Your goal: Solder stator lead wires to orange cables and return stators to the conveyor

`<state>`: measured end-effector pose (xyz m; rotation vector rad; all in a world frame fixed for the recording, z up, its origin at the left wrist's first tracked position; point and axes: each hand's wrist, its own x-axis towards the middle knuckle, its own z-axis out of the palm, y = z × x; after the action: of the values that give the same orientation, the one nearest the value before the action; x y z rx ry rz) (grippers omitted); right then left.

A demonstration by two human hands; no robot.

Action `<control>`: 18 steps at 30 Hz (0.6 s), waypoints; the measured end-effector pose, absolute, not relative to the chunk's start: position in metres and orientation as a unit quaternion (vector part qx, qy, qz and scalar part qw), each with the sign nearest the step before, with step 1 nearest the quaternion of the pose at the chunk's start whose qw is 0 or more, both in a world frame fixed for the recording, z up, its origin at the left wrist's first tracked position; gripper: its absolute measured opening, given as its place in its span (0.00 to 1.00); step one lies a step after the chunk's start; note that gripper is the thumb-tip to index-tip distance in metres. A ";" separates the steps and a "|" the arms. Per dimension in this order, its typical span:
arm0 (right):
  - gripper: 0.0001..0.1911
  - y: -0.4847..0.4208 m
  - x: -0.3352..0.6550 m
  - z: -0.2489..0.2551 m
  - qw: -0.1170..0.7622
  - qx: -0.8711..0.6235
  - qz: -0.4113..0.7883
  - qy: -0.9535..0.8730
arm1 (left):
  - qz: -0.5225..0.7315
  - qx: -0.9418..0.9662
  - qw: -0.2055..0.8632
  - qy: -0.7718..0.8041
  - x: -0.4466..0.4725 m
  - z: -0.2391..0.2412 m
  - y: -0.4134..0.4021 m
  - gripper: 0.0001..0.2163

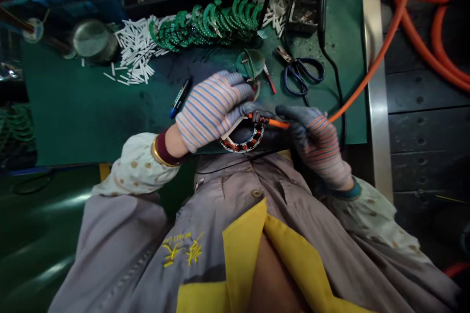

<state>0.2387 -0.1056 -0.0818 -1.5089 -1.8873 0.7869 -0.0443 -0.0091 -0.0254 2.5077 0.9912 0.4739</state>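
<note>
Ring already has its dark-and-copper windings on, held up at the mat's near edge in the left hand's grip. Right hand looks to be pinching the orange stick against it, so I'd say mid-job; can't tell how much is left, but green boards sit piled behind.

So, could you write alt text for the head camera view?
A ring-shaped part with reddish-orange windings sits in the grip of a gloved left hand, while the gloved right hand touches a slim orange piece beside it. Beyond, on a green tabletop, lie scissors, a marker, white tubes and green curved parts.
</note>
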 end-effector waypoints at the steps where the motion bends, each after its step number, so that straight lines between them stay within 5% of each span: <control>1: 0.29 -0.100 0.232 -0.076 0.346 -0.531 0.359 -0.685 | 0.172 0.908 0.177 0.339 -0.044 -0.018 -0.011 0.20; 7: 0.35 -0.061 0.180 -0.045 0.427 -0.433 0.629 -0.484 | 0.272 0.871 0.215 0.348 -0.044 -0.010 -0.004 0.22; 13: 0.31 -0.048 0.162 -0.059 0.471 -0.454 0.635 -0.410 | 0.380 0.734 0.358 0.435 -0.049 -0.049 0.005 0.37; 18: 0.34 -0.047 0.157 -0.060 0.495 -0.466 0.608 -0.410 | 0.418 0.706 0.339 0.460 -0.054 -0.045 -0.002 0.28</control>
<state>0.1568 -0.0470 -0.0604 -1.1305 -0.9949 1.4726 -0.0539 -0.0017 -0.0453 1.8400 1.1973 1.0896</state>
